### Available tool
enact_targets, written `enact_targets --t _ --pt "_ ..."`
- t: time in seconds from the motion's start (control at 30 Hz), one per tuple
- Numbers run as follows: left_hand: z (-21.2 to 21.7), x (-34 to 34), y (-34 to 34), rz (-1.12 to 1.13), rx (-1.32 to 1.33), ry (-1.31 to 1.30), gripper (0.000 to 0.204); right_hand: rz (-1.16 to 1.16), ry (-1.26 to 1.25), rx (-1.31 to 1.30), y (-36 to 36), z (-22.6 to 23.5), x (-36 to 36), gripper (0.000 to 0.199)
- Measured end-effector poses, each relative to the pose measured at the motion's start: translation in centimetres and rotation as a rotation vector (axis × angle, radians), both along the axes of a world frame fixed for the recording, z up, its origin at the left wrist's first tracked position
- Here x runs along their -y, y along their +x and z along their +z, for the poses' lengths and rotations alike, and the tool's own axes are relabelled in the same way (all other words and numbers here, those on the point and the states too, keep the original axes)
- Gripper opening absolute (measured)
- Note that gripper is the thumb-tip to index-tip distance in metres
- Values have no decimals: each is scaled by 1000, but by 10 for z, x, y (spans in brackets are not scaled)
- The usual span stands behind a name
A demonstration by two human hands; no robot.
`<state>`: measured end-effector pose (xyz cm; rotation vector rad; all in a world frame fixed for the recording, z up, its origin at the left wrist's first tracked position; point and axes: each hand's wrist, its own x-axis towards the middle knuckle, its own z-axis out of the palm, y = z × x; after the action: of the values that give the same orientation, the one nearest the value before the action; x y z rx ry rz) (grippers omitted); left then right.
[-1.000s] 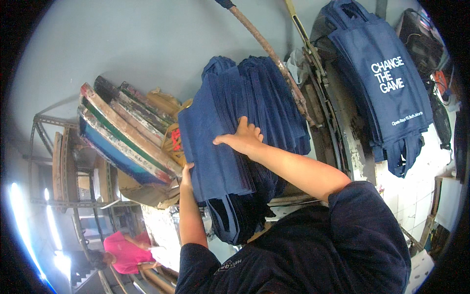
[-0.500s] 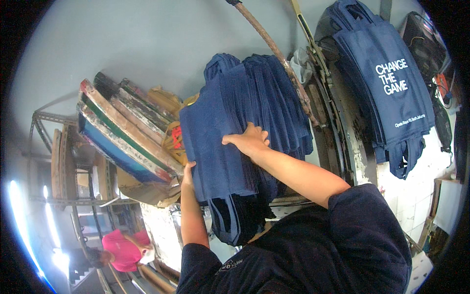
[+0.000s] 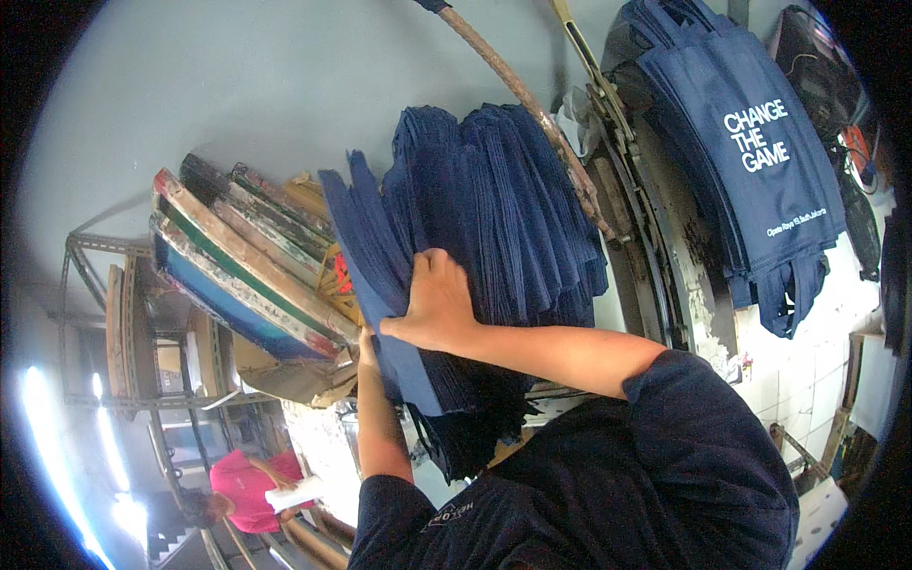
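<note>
Right hand (image 3: 439, 304) lies flat, fingers curled over the edge of the stack of navy tote bags (image 3: 494, 228), peeling the nearest few bags (image 3: 375, 275) off its left side; left hand (image 3: 366, 340), just below, seems to pinch those bags' lower edge, its grip mostly hidden. Step in hand looks like separating a batch, and the next move calls for a firm two-handed hold. Since a second ago the right hand has slid lower and the gap has opened, beside the leaning wooden screen frames (image 3: 247, 261).

Front bags (image 3: 375, 275) now peeled leftward
</note>
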<state>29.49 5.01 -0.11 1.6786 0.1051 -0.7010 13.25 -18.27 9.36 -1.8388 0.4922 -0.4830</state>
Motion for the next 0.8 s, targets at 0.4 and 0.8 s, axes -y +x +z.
enact_targets --t 0.4,0.8 --pt "-8 -6 2 -3 59 -25 65 115 540 -73 0 -14 27 129" --pt "27 32 -8 -45 -15 7 52 210 870 -60 9 -25 61 127"
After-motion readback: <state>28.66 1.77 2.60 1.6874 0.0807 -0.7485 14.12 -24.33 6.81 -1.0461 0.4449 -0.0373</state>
